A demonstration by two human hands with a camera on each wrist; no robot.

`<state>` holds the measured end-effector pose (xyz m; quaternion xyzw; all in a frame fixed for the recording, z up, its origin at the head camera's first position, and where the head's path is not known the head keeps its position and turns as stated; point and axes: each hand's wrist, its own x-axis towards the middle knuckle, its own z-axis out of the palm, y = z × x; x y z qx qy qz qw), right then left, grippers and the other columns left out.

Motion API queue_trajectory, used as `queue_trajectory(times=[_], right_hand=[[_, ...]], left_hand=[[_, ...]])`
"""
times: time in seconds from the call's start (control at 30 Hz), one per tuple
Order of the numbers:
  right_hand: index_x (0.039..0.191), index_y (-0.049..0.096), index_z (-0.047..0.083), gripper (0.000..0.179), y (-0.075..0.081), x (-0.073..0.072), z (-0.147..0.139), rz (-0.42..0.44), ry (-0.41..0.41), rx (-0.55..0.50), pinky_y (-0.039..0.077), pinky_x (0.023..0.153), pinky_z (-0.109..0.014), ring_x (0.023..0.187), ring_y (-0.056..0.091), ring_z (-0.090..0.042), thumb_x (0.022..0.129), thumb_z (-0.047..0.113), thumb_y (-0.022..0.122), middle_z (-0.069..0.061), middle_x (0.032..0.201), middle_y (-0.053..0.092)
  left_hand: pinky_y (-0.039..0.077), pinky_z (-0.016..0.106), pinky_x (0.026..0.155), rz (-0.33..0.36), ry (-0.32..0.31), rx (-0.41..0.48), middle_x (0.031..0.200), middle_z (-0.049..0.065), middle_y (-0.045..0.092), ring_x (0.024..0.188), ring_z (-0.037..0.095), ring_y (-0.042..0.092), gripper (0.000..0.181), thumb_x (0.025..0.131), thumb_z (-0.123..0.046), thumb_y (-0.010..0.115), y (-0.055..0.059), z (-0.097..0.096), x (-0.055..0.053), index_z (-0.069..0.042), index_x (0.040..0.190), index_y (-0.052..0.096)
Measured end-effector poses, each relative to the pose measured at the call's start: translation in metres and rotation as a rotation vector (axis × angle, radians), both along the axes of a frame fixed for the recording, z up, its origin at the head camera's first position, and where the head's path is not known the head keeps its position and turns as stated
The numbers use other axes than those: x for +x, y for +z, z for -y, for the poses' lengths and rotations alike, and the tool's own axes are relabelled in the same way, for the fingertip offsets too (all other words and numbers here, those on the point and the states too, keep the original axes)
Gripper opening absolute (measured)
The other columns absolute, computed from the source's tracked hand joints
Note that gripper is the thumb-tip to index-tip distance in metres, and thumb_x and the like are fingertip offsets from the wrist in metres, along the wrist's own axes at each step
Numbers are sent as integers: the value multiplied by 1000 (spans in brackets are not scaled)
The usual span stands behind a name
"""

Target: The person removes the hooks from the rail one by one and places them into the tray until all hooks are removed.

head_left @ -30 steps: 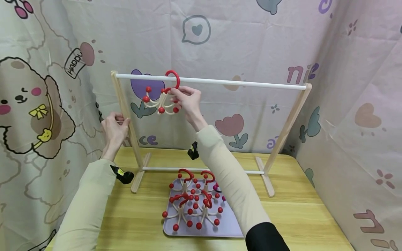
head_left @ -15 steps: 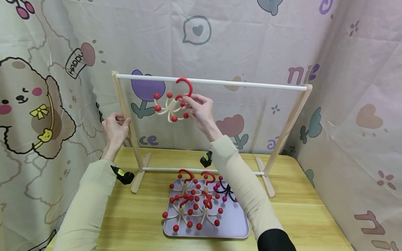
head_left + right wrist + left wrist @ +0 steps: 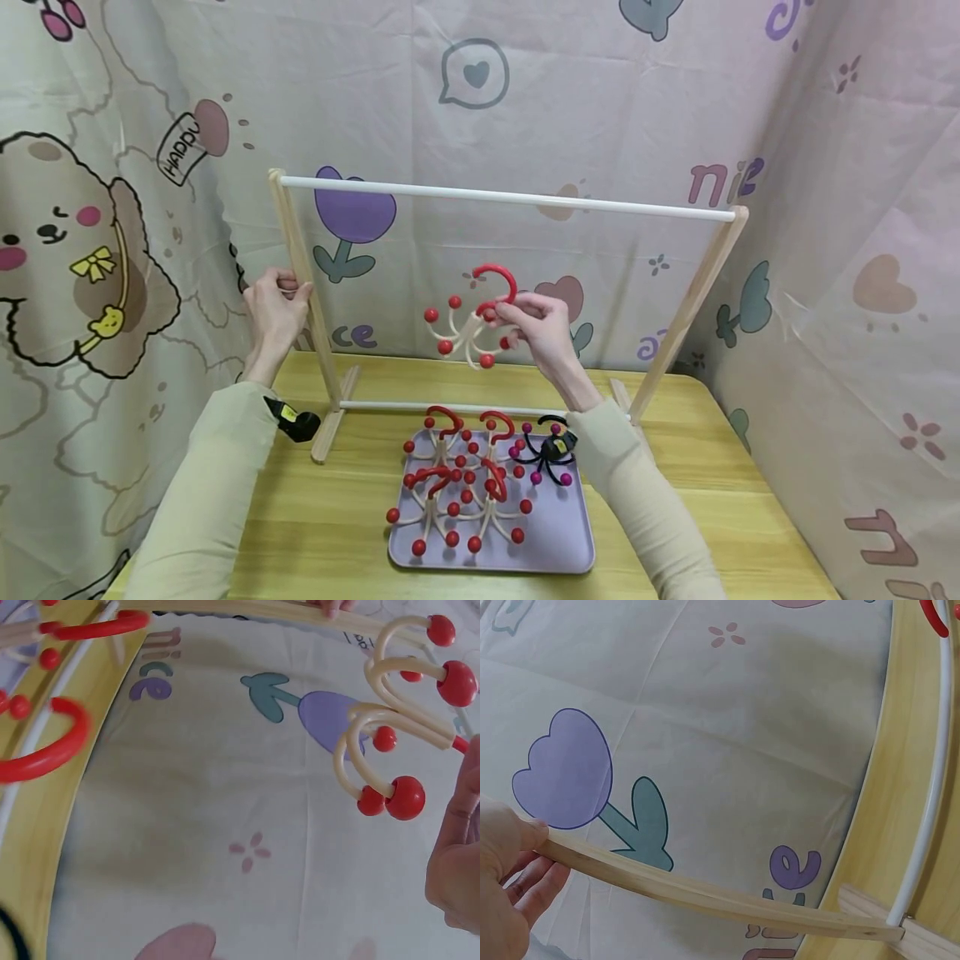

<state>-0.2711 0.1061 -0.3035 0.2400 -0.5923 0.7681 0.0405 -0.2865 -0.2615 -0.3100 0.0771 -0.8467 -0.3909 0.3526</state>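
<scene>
A hanger [image 3: 471,325] with a red hook and several curved cream arms tipped with red balls hangs in the air. My right hand [image 3: 546,333] pinches it at the base of its hook, below the rack's white top bar [image 3: 502,197]. The right wrist view shows the cream arms of this hanger [image 3: 420,724] close up, with my fingers at the red neck. With my left hand [image 3: 276,312] I hold the rack's left wooden post [image 3: 317,333]. Thumb and fingers pinch that post [image 3: 682,891] in the left wrist view.
Below, a lilac tray [image 3: 558,533] on the wooden table [image 3: 315,517] carries several similar red-hooked hangers [image 3: 431,500]. A black hanger [image 3: 543,458] with magenta balls lies at its back right, partly covered by my wrist camera. Printed curtains enclose the table.
The hanger's hook was at the top bar; my right hand has brought it down and to the right, away from the bar. My left hand has stayed on the post.
</scene>
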Motion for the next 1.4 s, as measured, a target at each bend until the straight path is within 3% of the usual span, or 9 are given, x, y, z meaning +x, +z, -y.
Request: queue_trajectory(times=[0.17, 0.47, 0.63, 0.8, 1.1, 1.4], right_hand=[[92, 77, 8, 12, -23, 18, -26, -51, -6, 60, 51, 48, -24, 70, 75, -14, 93, 1, 68, -2, 83, 80], [94, 70, -10, 9, -62, 46, -70, -106, -27, 179, 54, 53, -29, 55, 66, -15, 92, -2, 67, -2, 77, 78], [92, 73, -2, 10, -81, 59, -89, -99, -6, 186, 56, 56, -28, 65, 72, -11, 93, -6, 64, -2, 79, 78], [93, 76, 5, 21, -98, 68, -106, -122, 30, 204, 58, 59, -28, 67, 73, -11, 92, -10, 61, -2, 83, 79], [96, 75, -2, 18, -123, 81, -133, -91, 90, 276, 61, 63, -32, 72, 76, -15, 91, -12, 60, -1, 87, 80], [97, 74, -5, 18, -140, 91, -147, -63, 164, 290, 61, 65, -29, 78, 77, -13, 91, -14, 60, -2, 91, 80]], left_hand=[[36, 14, 69, 3, 2, 0, 108, 26, 71, 93, 35, 68, 29, 96, -14, 66, 0, -1, 1, 8, 115, 64], [37, 15, 70, -4, 5, 1, 108, 26, 72, 92, 33, 67, 29, 96, -14, 66, 0, -1, 0, 7, 115, 65], [38, 21, 75, -12, 6, 4, 109, 27, 72, 93, 35, 68, 28, 96, -13, 66, -1, -1, 0, 8, 115, 65], [38, 20, 74, -12, 4, 12, 109, 27, 72, 93, 35, 67, 27, 96, -12, 66, -1, -1, 1, 8, 115, 65], [41, 26, 76, 1, 0, 13, 110, 27, 71, 95, 38, 68, 30, 97, -14, 66, -1, 0, 0, 7, 117, 64], [42, 29, 78, 4, 1, 11, 110, 27, 71, 96, 39, 68, 31, 97, -15, 65, 0, -2, 0, 8, 117, 64]])
